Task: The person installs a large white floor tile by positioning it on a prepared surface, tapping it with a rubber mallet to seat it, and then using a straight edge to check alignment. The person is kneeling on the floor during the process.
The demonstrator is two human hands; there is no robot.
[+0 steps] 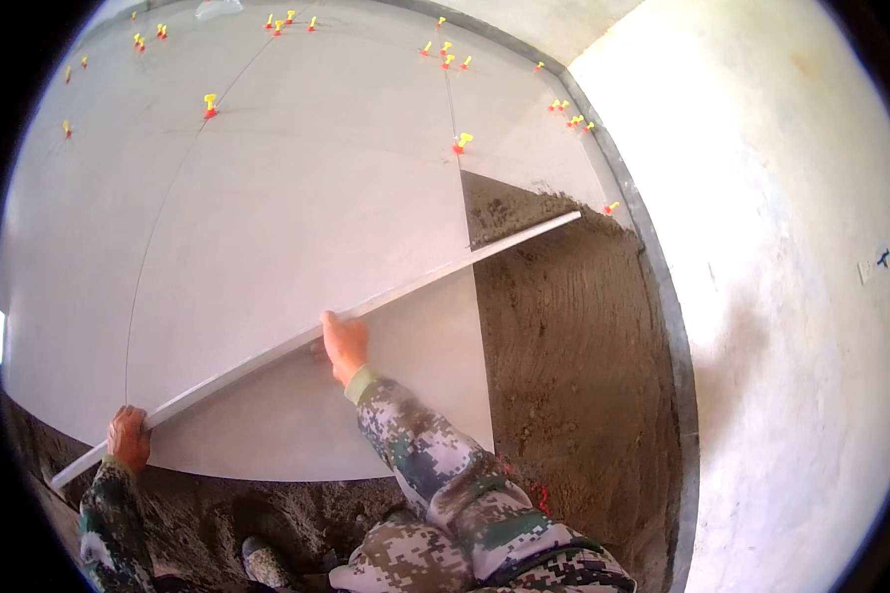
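Observation:
A long pale metal straightedge (415, 285) runs slantwise from the lower left to the upper right, over large grey floor tiles (297, 217). My left hand (129, 438) is closed round it near its lower left end. Close to its middle, my right hand (346, 346) grips it too, thumb along the near side; some of its fingers are hidden under the bar. The far end of the straightedge lies across a strip of brown mortar (574, 346) between the tile edge and the wall. Above the bar the mortar looks rougher; below, it shows combed streaks.
Yellow-and-red tile spacers (462, 144) stand along the tile joints, with several more farther back. A white wall (781, 296) rises on the right, with a grey band at its foot. More rough mortar (198, 509) borders the tiles near my shoe (264, 563).

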